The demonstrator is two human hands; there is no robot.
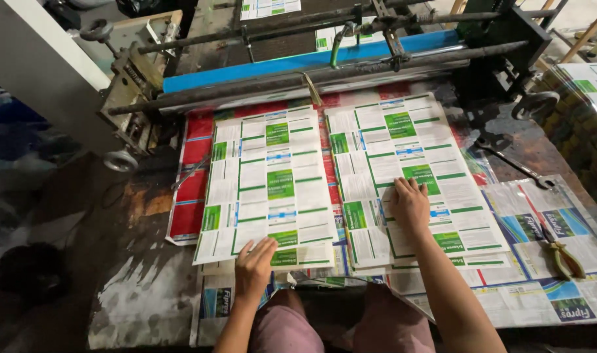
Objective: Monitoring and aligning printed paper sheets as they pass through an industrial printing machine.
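Two printed sheet stacks (266, 183), left hand (254, 265) flat on one, right hand (409, 206) flat on other, neither gripping.

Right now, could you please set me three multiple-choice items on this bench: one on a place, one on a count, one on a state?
1. Where does the wrench lie?
A. right of the sheet stacks
B. left of them
C. on the roller

2. How many stacks of green-and-white sheets lie side by side?
A. one
B. two
C. four

3. How is the right hand?
A. clenched on pliers
B. flat on the right stack
C. raised

Answers: 1 A, it lies on the dark bench beyond the right stack. 2 B, the left stack and the right. 3 B, palm down, fingers spread.
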